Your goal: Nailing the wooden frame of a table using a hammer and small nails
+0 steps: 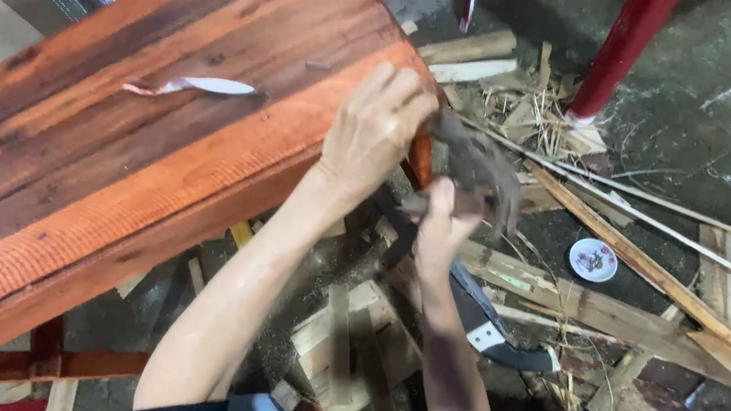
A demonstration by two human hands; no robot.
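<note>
Red-brown wooden bench top [122, 137] fills the left, w/ a pale curled shaving [194, 86] lying near its middle; left hand [374, 130] is cupped over the bench's right corner, fingers curled round the edge, likely to steady it; just right, right hand [442, 226] is closed on a dark blurred tool [476, 167] pressed at that corner, probably a scraper or rag, can't tell; below on the floor, wood scraps [353, 338]; a knife [492, 329]; a small white dish [593, 260] farther right.
</note>
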